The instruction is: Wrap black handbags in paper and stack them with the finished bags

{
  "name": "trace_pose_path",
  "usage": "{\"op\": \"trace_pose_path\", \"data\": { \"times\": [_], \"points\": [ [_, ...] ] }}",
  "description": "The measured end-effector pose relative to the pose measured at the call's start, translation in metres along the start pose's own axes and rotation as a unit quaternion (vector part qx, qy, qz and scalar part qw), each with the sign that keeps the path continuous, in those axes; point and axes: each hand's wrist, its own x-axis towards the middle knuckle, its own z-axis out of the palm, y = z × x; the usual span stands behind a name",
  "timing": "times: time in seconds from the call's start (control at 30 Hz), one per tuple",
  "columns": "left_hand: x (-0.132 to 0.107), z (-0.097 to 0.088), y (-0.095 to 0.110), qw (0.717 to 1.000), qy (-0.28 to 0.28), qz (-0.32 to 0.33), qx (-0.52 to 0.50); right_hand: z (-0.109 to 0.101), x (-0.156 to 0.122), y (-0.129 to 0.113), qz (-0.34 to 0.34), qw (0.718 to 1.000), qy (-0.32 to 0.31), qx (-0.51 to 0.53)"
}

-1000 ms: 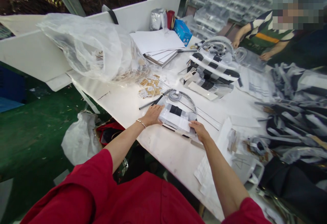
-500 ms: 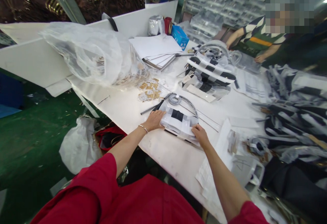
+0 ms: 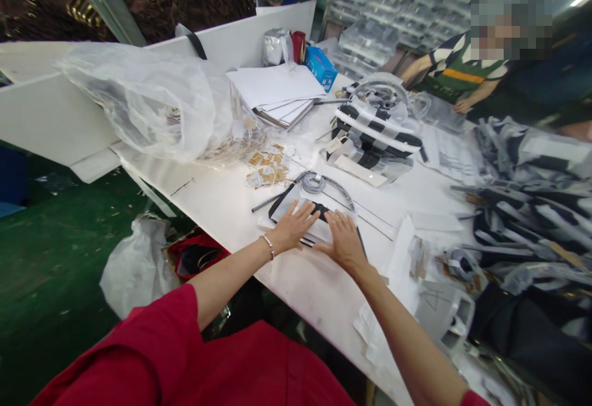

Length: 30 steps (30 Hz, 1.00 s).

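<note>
Left hand (image 3: pixel 292 231), right hand (image 3: pixel 343 243): fingers splayed flat, gripping nothing, palms pressed side by side on wrapped striped bag (image 3: pixel 295 197). Bag lies on white table (image 3: pixel 222 199); bag stack (image 3: pixel 370 140) at 1 o'clock.

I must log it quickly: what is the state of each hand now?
Left hand: open, flat on the wrapped striped bag.
Right hand: open, flat on the same bag.

Single view, head-worn: faces forward and down, slantwise across the white worktable (image 3: pixel 222 208). Left hand (image 3: pixel 291 228) and right hand (image 3: pixel 343 242) near, mid-frame; co-worker (image 3: pixel 457 66) far, upper right.
</note>
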Motion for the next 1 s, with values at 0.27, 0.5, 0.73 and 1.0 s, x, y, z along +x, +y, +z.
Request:
{"op": "trace_pose_path", "data": {
  "times": [0.27,0.5,0.73,1.0],
  "points": [
    [0.005,0.037,0.024,1.000,0.013,-0.018,0.016,0.046,-0.004,-0.023,-0.003,0.996,0.009,-0.089],
    [0.002,0.024,0.017,0.999,0.001,-0.002,-0.032,0.044,-0.006,-0.021,-0.023,0.995,0.045,-0.081],
    [-0.029,0.027,-0.011,0.997,0.025,-0.055,-0.051,0.041,-0.030,-0.020,-0.033,0.995,0.032,-0.084],
    [-0.027,0.018,-0.023,0.978,-0.022,-0.112,-0.176,0.039,-0.031,-0.016,-0.009,1.000,0.029,0.003]
  ]
}}
